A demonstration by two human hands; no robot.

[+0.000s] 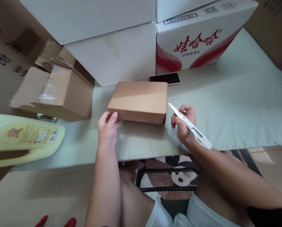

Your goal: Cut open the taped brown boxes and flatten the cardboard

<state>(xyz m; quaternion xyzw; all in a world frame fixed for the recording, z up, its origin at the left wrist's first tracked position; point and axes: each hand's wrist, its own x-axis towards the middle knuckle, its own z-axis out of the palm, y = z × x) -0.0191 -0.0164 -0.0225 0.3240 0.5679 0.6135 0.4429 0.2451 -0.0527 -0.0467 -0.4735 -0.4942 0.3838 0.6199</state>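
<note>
A closed brown cardboard box (139, 97) is in the middle of the head view, over the pale green cloth. My left hand (108, 127) grips its near left corner, the thumb on the front side and the other fingers partly hidden beneath. To the right of the box, my right hand (184, 124) is closed around a white utility knife (190, 126). The knife's tip points up and left, just beside the box's right side and apart from it. A smartphone (175, 78) with a dark screen lies behind the box, partly covered by it.
White cartons (112, 56) and a red-and-white carton (197, 47) stand along the back. Opened brown boxes (77, 91) sit at the left, with a large yellow jug (44, 138) in front. The cloth-covered table's front edge (141, 157) runs above my lap.
</note>
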